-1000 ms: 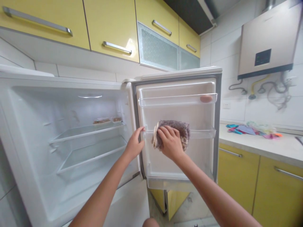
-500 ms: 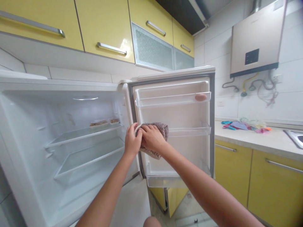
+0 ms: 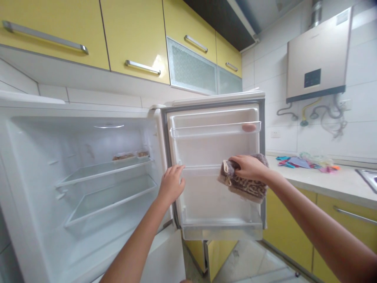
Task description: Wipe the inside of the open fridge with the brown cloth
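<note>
A white fridge stands open, its door (image 3: 215,114) swung out to the right. My right hand (image 3: 249,167) is closed on a brown patterned cloth (image 3: 243,182) and presses it against the right end of the door's middle shelf (image 3: 203,169). My left hand (image 3: 172,184) grips the left end of that shelf at the door's hinge side. A pinkish egg-like object (image 3: 249,127) sits in the top door shelf.
Glass shelves (image 3: 103,169) fill the fridge interior, with small trays (image 3: 129,155) at the back. Yellow cabinets (image 3: 132,35) hang above. A counter (image 3: 330,182) at right holds colourful cloths (image 3: 306,162). A water heater (image 3: 319,59) hangs on the tiled wall.
My right hand has swept the cloth from the left end of the middle door shelf to its right end. My left hand stayed at the hinge side.
</note>
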`<state>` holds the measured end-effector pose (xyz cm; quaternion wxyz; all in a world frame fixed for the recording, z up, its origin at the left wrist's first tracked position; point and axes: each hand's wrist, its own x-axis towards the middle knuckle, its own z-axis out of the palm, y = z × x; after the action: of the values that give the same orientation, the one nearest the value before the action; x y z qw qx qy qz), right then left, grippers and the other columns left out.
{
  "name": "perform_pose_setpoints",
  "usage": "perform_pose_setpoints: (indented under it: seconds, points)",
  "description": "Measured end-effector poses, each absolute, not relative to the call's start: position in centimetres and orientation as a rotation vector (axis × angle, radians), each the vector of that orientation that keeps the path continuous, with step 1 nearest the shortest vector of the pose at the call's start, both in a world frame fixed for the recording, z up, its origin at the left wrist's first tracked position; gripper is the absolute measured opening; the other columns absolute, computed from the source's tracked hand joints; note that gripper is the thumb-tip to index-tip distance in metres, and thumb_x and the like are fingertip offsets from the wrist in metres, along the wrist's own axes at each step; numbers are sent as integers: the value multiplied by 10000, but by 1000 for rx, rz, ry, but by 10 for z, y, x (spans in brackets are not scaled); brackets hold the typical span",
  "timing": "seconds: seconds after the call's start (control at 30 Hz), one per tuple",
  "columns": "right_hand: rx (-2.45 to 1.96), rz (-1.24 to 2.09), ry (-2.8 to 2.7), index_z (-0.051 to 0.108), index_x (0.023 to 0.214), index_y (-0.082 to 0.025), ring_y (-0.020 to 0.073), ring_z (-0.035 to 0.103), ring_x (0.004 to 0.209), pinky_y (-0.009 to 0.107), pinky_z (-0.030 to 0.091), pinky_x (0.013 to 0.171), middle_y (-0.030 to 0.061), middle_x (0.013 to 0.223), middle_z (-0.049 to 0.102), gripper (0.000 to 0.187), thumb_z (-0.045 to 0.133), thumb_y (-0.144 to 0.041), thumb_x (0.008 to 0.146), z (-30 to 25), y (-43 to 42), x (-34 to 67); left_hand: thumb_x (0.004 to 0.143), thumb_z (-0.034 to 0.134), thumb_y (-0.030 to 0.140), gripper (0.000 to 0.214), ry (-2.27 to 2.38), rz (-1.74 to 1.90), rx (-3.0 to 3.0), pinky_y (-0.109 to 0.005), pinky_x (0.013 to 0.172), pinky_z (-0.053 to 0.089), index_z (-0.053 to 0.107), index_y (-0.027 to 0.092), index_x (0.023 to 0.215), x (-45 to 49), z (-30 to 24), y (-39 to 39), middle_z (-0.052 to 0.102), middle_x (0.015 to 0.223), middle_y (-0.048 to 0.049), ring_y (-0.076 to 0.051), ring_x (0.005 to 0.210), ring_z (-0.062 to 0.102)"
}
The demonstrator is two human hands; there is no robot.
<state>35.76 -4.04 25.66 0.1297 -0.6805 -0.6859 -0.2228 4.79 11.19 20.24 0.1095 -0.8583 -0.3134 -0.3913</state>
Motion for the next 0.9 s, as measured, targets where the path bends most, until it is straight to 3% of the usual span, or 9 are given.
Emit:
perform_pose_setpoints:
  seconds: [0.13,0.37,0.53,0.67,0.77,0.9]
  points:
    - [-2095,-752,-1898,641,1193,-204,314,655,1062,387,420,866,126,1116,726,440,521,-313,784,250,-64,391,845,501,123,544,-850,-1128,-2560,-497,1165,431,551,168,1385,42,203,115,624,1377,-120,-287,1307,541]
    - [-2137,-838,-1817,651,929,-196,281,703,888,343,390,700,120,959,750,229,506,-222,754,249,-46,349,785,517,91,677,-742,-1154,-2734,-539,1262,314,465,136,1459,37,202,118,517,1525,-156,-298,1493,379]
    - [-2037,-801,-1883,660,939,-177,290,715,903,342,426,701,138,984,752,231,536,-213,747,250,-12,287,754,548,122,780,-780,-1225,-2785,-545,1271,284,353,114,1510,39,196,121,424,1571,-197,-315,1506,347]
    - [-1940,-770,-1966,667,990,-174,291,709,965,356,474,784,144,1026,751,253,569,-262,774,252,13,243,680,521,53,892,-706,-1336,-2804,-571,1263,282,278,174,1529,39,188,123,391,1582,-177,-301,1529,294]
    - [-1872,-741,-2029,667,1045,-169,286,702,1003,362,494,827,153,1067,746,290,575,-286,797,255,27,221,670,504,45,921,-737,-1374,-2850,-586,1246,304,247,200,1541,39,186,122,347,1609,-163,-303,1549,241]
    - [-1802,-697,-2097,674,1070,-166,286,704,1017,365,512,834,152,1083,745,307,570,-287,808,259,41,202,651,538,75,937,-699,-1419,-2879,-571,1276,220,266,194,1539,40,187,122,334,1622,-163,-311,1550,242]
